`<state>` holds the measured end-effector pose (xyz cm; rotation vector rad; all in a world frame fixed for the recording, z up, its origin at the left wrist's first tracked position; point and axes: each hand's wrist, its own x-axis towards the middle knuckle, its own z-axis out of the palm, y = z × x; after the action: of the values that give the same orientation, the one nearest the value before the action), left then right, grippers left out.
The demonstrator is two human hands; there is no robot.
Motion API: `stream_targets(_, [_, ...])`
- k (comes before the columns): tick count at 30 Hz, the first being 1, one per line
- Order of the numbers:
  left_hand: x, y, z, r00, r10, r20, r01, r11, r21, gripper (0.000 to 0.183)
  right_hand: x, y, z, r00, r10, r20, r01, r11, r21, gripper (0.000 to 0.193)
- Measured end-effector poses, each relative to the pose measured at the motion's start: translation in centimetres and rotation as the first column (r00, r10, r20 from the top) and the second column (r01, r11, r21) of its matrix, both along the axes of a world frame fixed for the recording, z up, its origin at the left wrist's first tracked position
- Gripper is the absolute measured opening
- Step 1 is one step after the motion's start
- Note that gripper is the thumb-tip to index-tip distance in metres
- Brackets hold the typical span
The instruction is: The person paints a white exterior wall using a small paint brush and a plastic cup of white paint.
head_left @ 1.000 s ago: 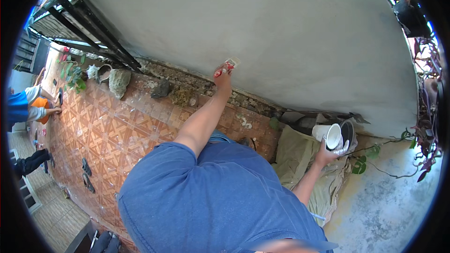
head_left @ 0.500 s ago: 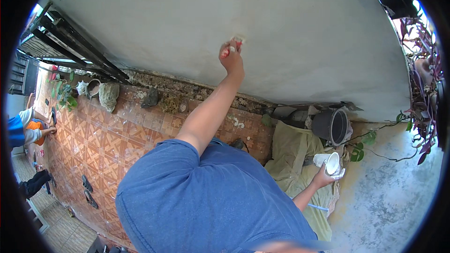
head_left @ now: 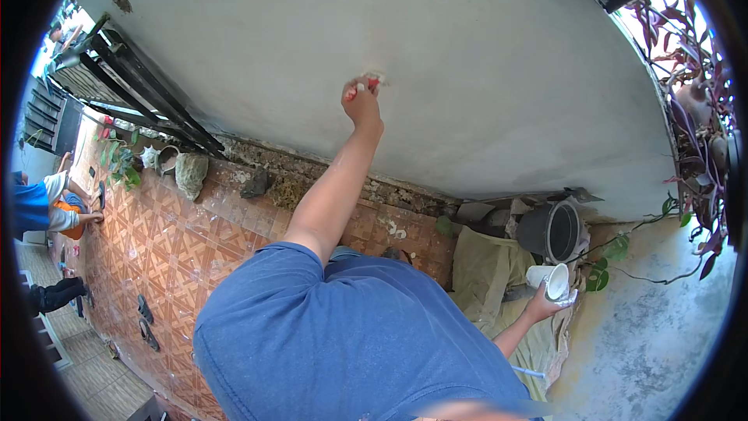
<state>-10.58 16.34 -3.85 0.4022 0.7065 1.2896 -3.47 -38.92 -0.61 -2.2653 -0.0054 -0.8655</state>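
Observation:
My left arm reaches out to the pale grey wall (head_left: 483,54). The fingers of my left hand (head_left: 360,107) are closed around a red-handled paintbrush (head_left: 373,83), and its light bristles touch the wall at a small damp-looking, cream patch. Low on the right, my right hand (head_left: 538,308) grips a white plastic cup (head_left: 556,282), tilted with its round mouth facing up and toward me. White smears cover some of those fingers. How much the cup holds cannot be made out.
A dark bucket (head_left: 551,232) lies tipped near a greenish cloth (head_left: 487,265). Rocks and potted plants (head_left: 121,165) line the wall's foot; black metal railings (head_left: 148,86) lean at left. Sandals (head_left: 146,321) lie on the patterned tiles. Another person (head_left: 39,203) sits far left. Plants hang at right.
My left hand has moved the brush leftward along the wall. My right hand still holds the cup at about the same place. The whole view has shifted slightly.

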Motion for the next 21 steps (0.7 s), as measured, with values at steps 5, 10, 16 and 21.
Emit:
stream_targets(5, [-3.5,-2.3,11.0,0.996,0.035,0.085,-0.057,0.96,0.275,0.012,1.7,-0.4,-0.2,0.998,-0.064,0.009,0.063,0.997,0.047,0.088])
stream_targets(10, [-4.4,-4.9,11.3,0.992,0.066,0.109,-0.098,0.943,0.317,0.013,3.7,-1.2,-2.4,0.996,0.052,0.072,-0.057,0.996,0.073,0.089])
stream_targets(16, [-0.2,-2.6,-0.9,0.982,0.071,-0.178,-0.053,0.993,0.106,0.005,4.4,-1.6,-3.4,0.997,0.012,0.079,-0.022,0.992,0.121,0.092])
stream_targets(21, [1.3,-1.0,9.6,0.996,0.06,-0.066,-0.049,0.986,0.159,0.006,4.4,-4.0,-3.5,0.994,0.008,0.107,-0.027,0.984,0.178,0.095])
